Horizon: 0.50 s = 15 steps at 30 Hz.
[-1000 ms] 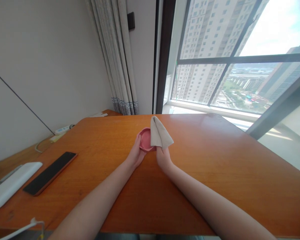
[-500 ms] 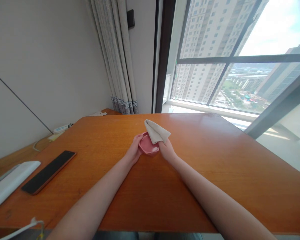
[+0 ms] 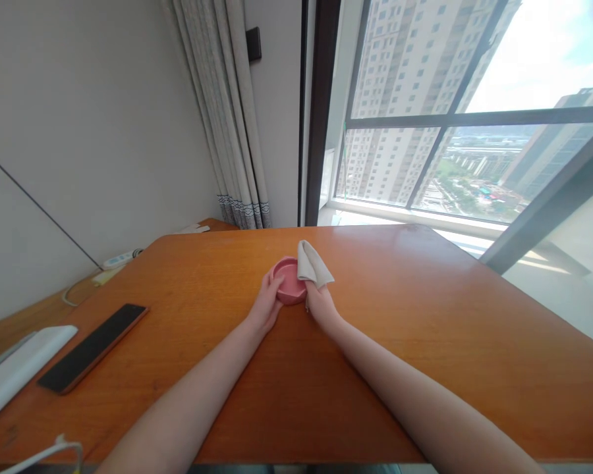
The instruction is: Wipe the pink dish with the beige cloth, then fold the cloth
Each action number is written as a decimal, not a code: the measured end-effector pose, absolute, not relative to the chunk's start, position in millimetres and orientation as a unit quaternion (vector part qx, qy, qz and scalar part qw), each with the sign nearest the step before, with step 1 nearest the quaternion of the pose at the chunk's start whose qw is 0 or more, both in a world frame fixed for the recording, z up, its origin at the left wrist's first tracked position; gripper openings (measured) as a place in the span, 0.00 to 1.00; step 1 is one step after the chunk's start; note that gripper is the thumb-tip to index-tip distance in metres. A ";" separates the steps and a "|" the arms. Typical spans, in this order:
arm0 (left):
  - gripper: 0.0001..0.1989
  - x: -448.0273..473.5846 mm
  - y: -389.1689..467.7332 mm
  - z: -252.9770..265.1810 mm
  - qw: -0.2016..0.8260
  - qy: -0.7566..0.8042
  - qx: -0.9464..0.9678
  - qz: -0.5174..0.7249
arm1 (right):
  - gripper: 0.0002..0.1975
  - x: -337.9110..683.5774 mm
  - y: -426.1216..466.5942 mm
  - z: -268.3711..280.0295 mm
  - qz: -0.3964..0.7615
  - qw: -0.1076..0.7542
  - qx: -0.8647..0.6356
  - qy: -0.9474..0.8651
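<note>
A small round pink dish (image 3: 290, 284) with a raised rim is tilted a little toward me over the middle of the table. Gripping its left side is my left hand (image 3: 267, 299), the thumb over the rim and the other fingers mostly hidden behind. My right hand (image 3: 321, 304) is closed on a folded off-white cloth (image 3: 312, 264) at the dish's right side. The cloth stands up from the fingers and covers part of the right rim. Whether the right fingers also touch the dish is hard to make out.
The brown wooden table (image 3: 400, 316) stretches out on both sides. To the left lie a dark phone-like slab (image 3: 93, 347) and a white device (image 3: 27, 368). A white cable (image 3: 44, 454) is at the near left corner. A power strip (image 3: 118, 261) sits by the wall.
The dish has turned, and my left thumb now reaches over its rim. My right hand and the cloth have shifted slightly; the cloth now stands more upright at the right rim.
</note>
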<state>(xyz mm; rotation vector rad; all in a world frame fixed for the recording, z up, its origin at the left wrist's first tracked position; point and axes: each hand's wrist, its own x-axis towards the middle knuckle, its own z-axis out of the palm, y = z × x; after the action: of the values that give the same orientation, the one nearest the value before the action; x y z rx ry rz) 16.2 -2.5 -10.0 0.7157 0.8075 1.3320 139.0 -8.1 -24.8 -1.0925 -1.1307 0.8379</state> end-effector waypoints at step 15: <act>0.16 15.5 -1.2 -5.6 0.696 0.340 0.221 0.593 | 0.25 137.1 -11.3 -22.9 0.333 0.595 -0.414 -0.603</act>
<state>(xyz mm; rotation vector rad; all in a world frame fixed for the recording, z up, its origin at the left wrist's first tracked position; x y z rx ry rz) 15.5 -1.2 -5.6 0.4921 0.7578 1.3229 137.1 -11.3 -22.9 -0.9608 -1.4017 0.7724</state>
